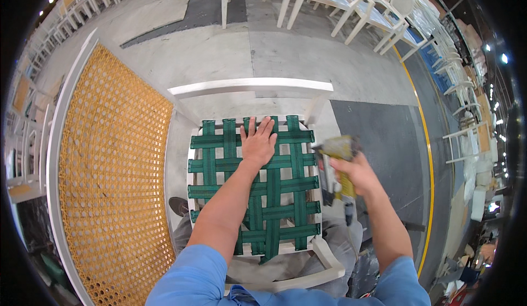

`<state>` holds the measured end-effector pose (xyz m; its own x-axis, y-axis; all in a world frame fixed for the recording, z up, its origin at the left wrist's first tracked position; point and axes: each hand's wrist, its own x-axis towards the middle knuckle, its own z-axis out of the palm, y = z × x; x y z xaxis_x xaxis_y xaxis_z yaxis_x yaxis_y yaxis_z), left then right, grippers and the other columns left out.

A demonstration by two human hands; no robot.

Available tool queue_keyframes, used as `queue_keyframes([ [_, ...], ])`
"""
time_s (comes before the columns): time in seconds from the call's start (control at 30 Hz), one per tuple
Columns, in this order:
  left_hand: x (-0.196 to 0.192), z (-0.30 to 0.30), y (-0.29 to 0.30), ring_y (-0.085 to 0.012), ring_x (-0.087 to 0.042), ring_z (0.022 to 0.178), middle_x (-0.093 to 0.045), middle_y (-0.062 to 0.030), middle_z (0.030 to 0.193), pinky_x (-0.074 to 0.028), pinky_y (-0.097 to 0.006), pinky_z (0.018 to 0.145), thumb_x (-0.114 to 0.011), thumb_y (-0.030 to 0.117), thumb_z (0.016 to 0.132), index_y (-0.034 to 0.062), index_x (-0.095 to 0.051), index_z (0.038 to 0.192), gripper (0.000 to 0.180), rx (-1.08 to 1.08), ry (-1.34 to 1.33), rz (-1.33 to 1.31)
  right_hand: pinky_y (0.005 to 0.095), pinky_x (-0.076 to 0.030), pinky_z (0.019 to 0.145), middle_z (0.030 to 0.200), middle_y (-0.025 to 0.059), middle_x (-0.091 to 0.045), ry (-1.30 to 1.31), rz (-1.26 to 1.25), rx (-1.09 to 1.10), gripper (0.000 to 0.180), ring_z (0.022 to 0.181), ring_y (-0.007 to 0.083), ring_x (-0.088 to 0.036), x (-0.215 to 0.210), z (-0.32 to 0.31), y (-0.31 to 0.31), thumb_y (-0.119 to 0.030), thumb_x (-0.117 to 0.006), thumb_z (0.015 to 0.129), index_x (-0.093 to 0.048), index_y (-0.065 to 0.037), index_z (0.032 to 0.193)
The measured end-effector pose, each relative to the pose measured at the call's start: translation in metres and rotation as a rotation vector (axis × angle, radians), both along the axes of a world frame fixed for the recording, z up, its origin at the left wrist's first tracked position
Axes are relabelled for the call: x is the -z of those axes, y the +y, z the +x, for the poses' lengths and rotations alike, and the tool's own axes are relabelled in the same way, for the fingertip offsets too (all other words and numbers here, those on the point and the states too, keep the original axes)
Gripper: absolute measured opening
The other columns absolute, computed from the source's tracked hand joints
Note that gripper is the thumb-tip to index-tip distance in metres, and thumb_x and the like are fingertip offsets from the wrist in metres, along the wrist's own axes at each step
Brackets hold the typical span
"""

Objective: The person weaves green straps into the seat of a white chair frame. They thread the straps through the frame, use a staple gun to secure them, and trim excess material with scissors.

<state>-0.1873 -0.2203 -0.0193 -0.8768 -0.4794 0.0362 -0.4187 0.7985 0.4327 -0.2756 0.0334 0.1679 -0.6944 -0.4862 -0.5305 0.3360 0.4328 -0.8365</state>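
Note:
A white chair frame (pixel 250 88) stands in front of me, its seat filled with a lattice of green webbing straps (pixel 274 193). My left hand (pixel 258 141) lies flat on the far part of the webbing, fingers spread and pointing away from me. My right hand (pixel 358 172) grips a yellow staple gun (pixel 336 151) at the right side rail of the seat, its nose against the frame by the strap ends. The gun's lower body is hidden behind my hand.
A large white-framed panel of woven cane (pixel 110 174) leans at my left. Rows of white chairs (pixel 351 4) stand at the back and along the right. A yellow floor line (pixel 427 157) curves past on the right. My knees show under the seat.

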Motion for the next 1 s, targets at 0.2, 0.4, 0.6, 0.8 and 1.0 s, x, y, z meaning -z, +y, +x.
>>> queue_keyframes([
  [0.2,0.006,0.006,-0.005,-0.0313,-0.020,0.158,-0.035,0.0065,0.166,-0.014,-0.063,0.126,-0.047,0.041,0.107,0.0238,-0.043,0.158,0.054,-0.016,0.052,-0.030,0.0322,-0.048,0.048,0.089,0.0062,-0.066,-0.114,-0.052,0.003,0.028,0.056,0.0150,-0.058,0.065,-0.011,-0.130,-0.017,-0.079,0.093,-0.066,0.000,0.110],
  [0.4,0.010,0.006,-0.006,-0.0299,-0.020,0.158,-0.036,0.0070,0.165,-0.017,-0.063,0.126,-0.051,0.037,0.105,0.0251,-0.044,0.157,0.054,-0.032,0.071,-0.049,0.0318,-0.049,0.047,0.085,0.0051,-0.067,0.029,-0.005,0.027,0.027,0.058,0.0154,-0.060,0.092,-0.032,-0.177,-0.026,-0.078,0.094,-0.068,-0.003,0.104],
  [0.6,0.011,0.007,-0.008,-0.0299,-0.020,0.158,-0.036,0.0067,0.165,-0.012,-0.063,0.127,-0.048,0.035,0.106,0.0232,-0.045,0.157,0.052,-0.032,0.077,0.012,0.0321,-0.049,0.048,0.083,0.0039,-0.067,0.040,0.057,0.029,0.025,0.058,0.0159,-0.060,0.102,-0.026,-0.186,-0.026,-0.078,0.094,-0.068,-0.005,0.101],
  [0.8,0.012,0.007,-0.009,-0.0301,-0.021,0.158,-0.038,0.0066,0.164,-0.013,-0.063,0.126,-0.048,0.033,0.105,0.0217,-0.048,0.155,0.051,-0.042,0.120,0.009,0.0320,-0.047,0.047,0.079,0.0036,-0.065,0.081,0.095,0.032,0.022,0.056,0.0155,-0.059,0.106,-0.019,-0.191,-0.024,-0.077,0.095,-0.067,-0.005,0.097],
  [1.0,0.015,0.009,-0.010,-0.0296,-0.026,0.156,-0.043,0.0063,0.162,-0.017,-0.062,0.126,-0.052,0.029,0.103,0.0205,-0.053,0.152,0.049,-0.051,0.153,0.008,0.0318,-0.045,0.044,0.078,0.0043,-0.065,0.090,0.048,0.030,0.020,0.053,0.0153,-0.056,0.107,-0.015,-0.193,-0.023,-0.076,0.096,-0.068,-0.005,0.094],
])
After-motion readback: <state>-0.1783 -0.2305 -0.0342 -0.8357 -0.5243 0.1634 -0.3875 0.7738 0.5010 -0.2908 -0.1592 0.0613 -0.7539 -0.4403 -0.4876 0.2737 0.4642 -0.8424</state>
